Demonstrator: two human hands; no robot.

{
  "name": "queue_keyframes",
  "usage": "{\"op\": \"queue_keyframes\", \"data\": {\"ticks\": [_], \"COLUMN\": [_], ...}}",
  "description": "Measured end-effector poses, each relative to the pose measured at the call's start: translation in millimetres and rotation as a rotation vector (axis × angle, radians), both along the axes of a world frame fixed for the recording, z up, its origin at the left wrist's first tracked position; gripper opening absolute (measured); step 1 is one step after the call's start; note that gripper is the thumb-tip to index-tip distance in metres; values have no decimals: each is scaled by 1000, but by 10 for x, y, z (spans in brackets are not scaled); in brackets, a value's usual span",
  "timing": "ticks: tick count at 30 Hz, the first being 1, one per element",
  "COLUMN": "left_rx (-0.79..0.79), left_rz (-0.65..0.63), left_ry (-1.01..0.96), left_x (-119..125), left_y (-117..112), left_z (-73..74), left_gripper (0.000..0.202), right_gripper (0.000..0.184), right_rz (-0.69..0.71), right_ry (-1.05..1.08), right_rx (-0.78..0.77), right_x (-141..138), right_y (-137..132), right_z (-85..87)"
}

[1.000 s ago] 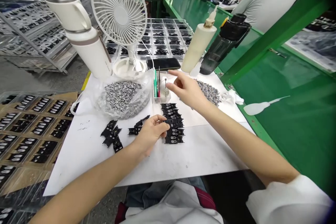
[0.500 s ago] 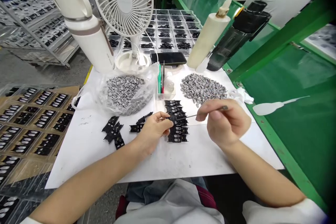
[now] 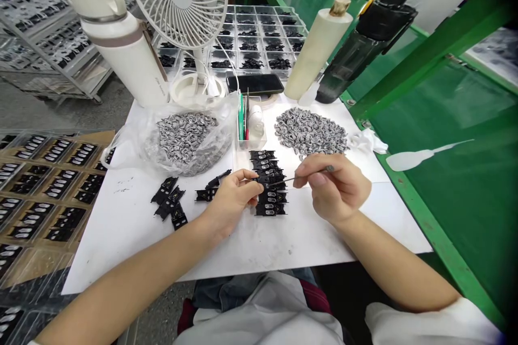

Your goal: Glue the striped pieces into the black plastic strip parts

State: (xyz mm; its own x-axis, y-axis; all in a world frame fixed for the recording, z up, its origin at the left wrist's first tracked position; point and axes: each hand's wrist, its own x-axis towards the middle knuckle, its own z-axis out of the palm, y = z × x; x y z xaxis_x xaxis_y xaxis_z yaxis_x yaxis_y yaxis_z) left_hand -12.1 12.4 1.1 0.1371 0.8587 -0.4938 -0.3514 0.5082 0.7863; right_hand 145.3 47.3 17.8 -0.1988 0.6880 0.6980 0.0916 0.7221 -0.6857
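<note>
Well, the left hand point(image 3: 230, 202) and right hand point(image 3: 334, 188) work at a row of black parts point(image 3: 267, 194).
The left hand is nearly closed, its fingers pinching a small black part point(image 3: 263, 179) at the top of the row, near the middle of the white board point(image 3: 121, 237). The right hand is curled around a thin metal pick point(image 3: 307, 174), and its tip is at that part. A slip of the pick could knock the row out of line. Just past them, a clear box point(image 3: 247, 129) holds thin tools, and a clear bag point(image 3: 184, 140) holds silver bits point(image 3: 182, 137). Past the far edge of the board, a clear tray point(image 3: 259, 46) holds more black parts point(image 3: 251, 63).
</note>
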Motion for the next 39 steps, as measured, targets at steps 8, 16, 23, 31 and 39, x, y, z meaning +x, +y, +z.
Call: {"op": "queue_keyframes", "data": {"ticks": [8, 16, 23, 31, 39], "left_rx": [6, -9, -1, -1, 55], "left_rz": [-24, -18, 16, 28, 22], "left_ry": [10, 6, -19, -33, 49], "left_x": [-21, -17, -11, -10, 27], "left_y": [-11, -13, -2, -9, -43], "left_z": [-17, -1, -2, -32, 19], "left_gripper": [16, 16, 19, 20, 17], "right_gripper": [14, 15, 16, 20, 25], "right_rz": [15, -109, -219, -220, -7], "right_ry": [-37, -26, -106, -311, -502], "right_rx": [31, 10, -41, -42, -456], "right_x": [8, 54, -80, -270, -13], "right_y": [18, 13, 357, 711, 457], "right_z": [-4, 111, 329, 273, 181]}}
